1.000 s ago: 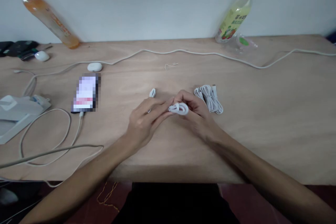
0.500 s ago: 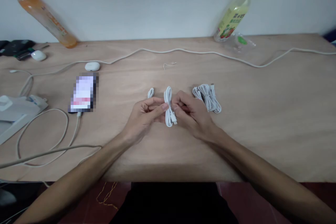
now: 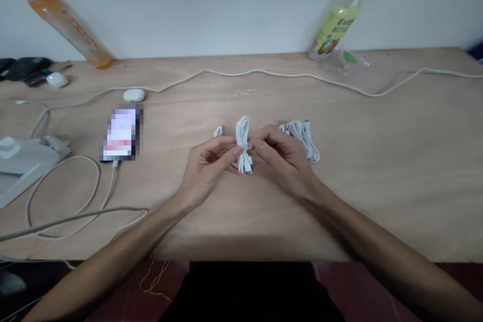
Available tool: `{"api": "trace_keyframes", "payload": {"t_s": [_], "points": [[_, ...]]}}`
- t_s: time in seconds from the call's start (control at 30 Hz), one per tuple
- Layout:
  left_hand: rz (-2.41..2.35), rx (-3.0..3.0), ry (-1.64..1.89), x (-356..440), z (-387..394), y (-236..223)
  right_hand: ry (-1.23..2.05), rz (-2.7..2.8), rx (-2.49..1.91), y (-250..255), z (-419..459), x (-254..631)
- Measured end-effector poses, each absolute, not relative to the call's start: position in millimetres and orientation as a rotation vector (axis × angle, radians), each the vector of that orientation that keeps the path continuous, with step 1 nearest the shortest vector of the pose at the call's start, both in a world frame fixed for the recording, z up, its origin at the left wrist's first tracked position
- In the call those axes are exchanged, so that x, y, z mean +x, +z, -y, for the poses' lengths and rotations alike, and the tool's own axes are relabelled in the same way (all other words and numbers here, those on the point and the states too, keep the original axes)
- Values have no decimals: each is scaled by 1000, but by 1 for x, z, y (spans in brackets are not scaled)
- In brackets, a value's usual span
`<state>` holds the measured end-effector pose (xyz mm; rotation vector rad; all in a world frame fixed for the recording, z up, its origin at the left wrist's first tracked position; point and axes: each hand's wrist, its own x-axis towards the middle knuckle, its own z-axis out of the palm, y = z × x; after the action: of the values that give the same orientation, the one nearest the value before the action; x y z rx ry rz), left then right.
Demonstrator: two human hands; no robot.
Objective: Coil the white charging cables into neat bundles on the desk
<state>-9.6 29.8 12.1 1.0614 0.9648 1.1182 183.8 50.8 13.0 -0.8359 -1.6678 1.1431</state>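
A small bundled white cable (image 3: 243,143) stands upright between my two hands at the middle of the wooden table (image 3: 377,171). My left hand (image 3: 206,166) pinches its waist from the left. My right hand (image 3: 283,156) pinches it from the right, fingers curled. Just behind my right hand lies a second coiled white cable (image 3: 304,138). A small white piece of cable (image 3: 218,132) peeks out behind my left fingers.
A phone (image 3: 121,133) lies at left with a cable plugged in and looping to the table's front edge. A white earbud case (image 3: 134,95), an orange bottle (image 3: 68,22), a yellow-green bottle (image 3: 335,17) and a long white cord (image 3: 264,74) sit toward the wall.
The cable bundle, lying sideways in my fingers a second ago, now stands upright and sits a little higher. Both hands keep pinching its middle.
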Motion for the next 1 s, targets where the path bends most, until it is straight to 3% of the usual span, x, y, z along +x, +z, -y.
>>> {"api": "trace_keyframes", "payload": {"t_s": [0.7,1.0], "points": [[-1052,1263,1244,-9,-29,12,1234,1516,-914,7,-52,179],[-1007,1223,1243,-8,-31,10,1441,1381,-892,12,-54,180]]}}
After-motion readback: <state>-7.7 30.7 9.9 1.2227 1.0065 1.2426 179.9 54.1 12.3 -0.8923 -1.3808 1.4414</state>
